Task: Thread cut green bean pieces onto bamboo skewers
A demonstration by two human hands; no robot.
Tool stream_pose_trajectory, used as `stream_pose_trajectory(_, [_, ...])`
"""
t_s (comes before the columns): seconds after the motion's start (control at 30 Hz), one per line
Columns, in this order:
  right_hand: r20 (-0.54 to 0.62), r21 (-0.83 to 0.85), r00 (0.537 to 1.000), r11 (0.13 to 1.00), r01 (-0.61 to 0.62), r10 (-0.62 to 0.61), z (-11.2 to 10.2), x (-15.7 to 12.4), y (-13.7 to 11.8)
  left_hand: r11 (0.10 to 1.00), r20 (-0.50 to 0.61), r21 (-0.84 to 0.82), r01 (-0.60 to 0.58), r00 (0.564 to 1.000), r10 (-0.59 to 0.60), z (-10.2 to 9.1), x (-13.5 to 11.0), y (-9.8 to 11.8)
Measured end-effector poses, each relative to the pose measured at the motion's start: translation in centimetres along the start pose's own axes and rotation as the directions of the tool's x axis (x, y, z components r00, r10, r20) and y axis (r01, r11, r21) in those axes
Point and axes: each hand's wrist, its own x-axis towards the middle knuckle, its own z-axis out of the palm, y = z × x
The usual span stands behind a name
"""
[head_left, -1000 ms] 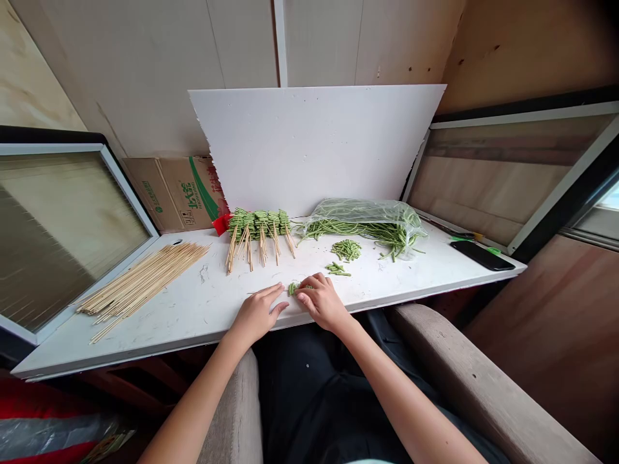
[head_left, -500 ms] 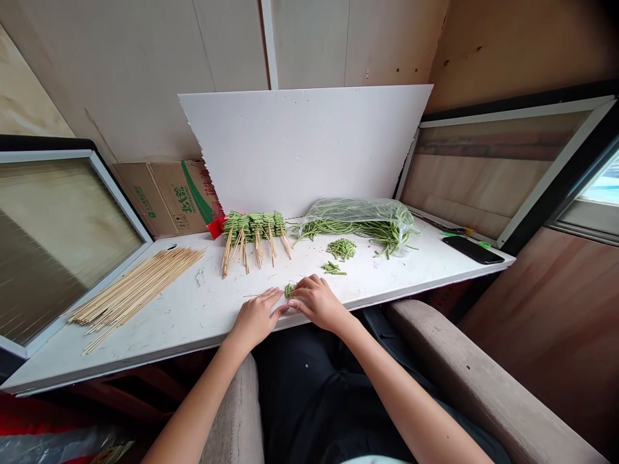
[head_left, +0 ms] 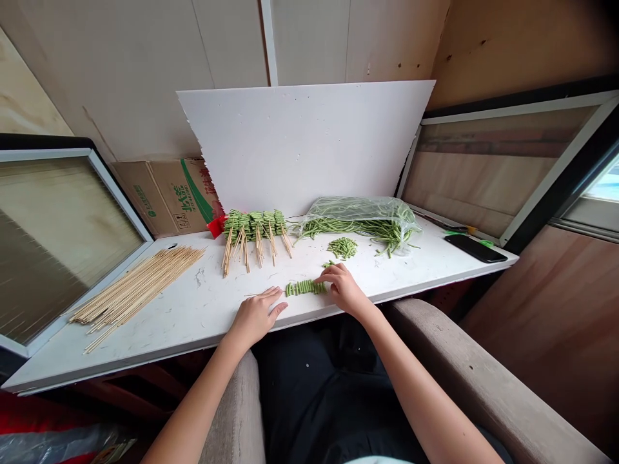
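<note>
A short row of cut green bean pieces (head_left: 304, 287) lies on a thin bamboo skewer near the front edge of the white table (head_left: 203, 309). My left hand (head_left: 256, 314) rests flat on the table at the row's left end, fingers stretched over the skewer's bare part. My right hand (head_left: 343, 287) sits at the row's right end, fingers curled and touching loose bean pieces there. Whether it grips one I cannot make out.
Finished bean skewers (head_left: 254, 231) lie at the back centre. Bare bamboo skewers (head_left: 138, 287) are heaped at left. A plastic bag of long beans (head_left: 360, 219) and a small pile of cut pieces (head_left: 342, 247) lie at right. A black phone (head_left: 475, 248) is far right.
My right hand has slid to the right, away from my left hand, uncovering the row of bean pieces on the skewer. The left hand has stayed in place.
</note>
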Motion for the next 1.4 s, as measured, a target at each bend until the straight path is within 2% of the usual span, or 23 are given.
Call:
stream_pose_trajectory(0.17, [0.031,-0.120,0.999,0.993,-0.016,0.020,0.7,0.1,0.0,1.000,0.008,0.020,-0.013,1.000,0.013,0.2,0.1,0.1])
stream_pose_trajectory(0.33, [0.108,-0.196,0.990,0.978,-0.067,0.090,-0.1,0.3,-1.2,0.998,0.006,0.061,-0.004,1.000,0.004,0.5,0.1,0.5])
stream_pose_trajectory(0.47, [0.136,-0.171,0.984,0.981,-0.089,0.113,-1.0,0.4,-1.9,0.998,0.011,0.057,-0.004,1.000,0.003,0.5,0.1,0.5])
stream_pose_trajectory(0.67, [0.066,-0.142,0.995,0.988,-0.069,0.079,-1.6,0.3,-1.9,0.999,-0.014,0.033,-0.003,1.000,0.003,0.4,0.1,0.3])
stream_pose_trajectory(0.87, [0.148,-0.204,0.975,0.970,-0.136,0.168,-1.6,0.3,-2.6,1.000,-0.013,0.008,0.008,1.000,-0.007,0.2,0.1,0.2])
stream_pose_trajectory(1.03, [0.200,-0.203,0.965,0.970,-0.132,0.173,-1.9,0.3,-3.5,1.000,-0.041,-0.009,-0.002,0.999,0.002,0.3,0.1,0.1])
stream_pose_trajectory(1.4, [0.215,-0.268,0.958,0.955,-0.127,0.188,-1.6,0.1,-4.4,1.000,-0.038,0.006,0.013,0.999,-0.013,0.5,0.1,0.0])
